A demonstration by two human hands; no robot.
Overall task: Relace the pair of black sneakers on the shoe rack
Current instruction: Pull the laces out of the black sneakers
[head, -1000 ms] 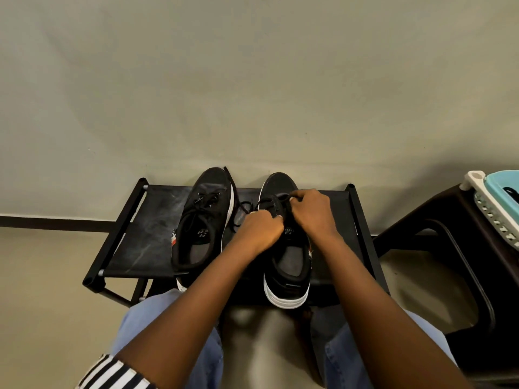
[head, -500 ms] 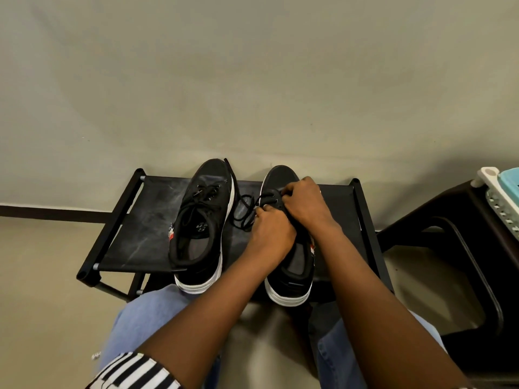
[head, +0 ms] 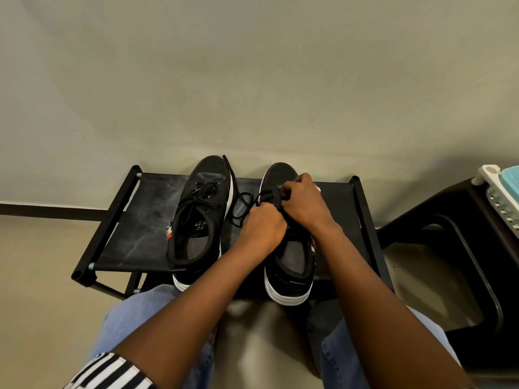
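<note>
Two black sneakers with white soles stand side by side on a low black shoe rack (head: 134, 220), toes toward the wall. The left sneaker (head: 199, 217) has its lace threaded through the front eyelets, ends loose. Both hands work over the tongue of the right sneaker (head: 292, 262). My left hand (head: 262, 226) is curled and pinches the black lace (head: 243, 204), which loops out between the shoes. My right hand (head: 304, 204) grips the lace at the front eyelets. The eyelets themselves are hidden under the fingers.
A pale wall rises right behind the rack. A dark plastic stool (head: 463, 248) stands at the right with a white and teal basket (head: 502, 192) on it. My knees in blue jeans (head: 134, 318) press close to the rack's front edge.
Both hands stay on the right sneaker's lace. The left hand has shifted slightly back toward the tongue and the lace loop between the shoes has changed shape. The camera view shifted a little.
</note>
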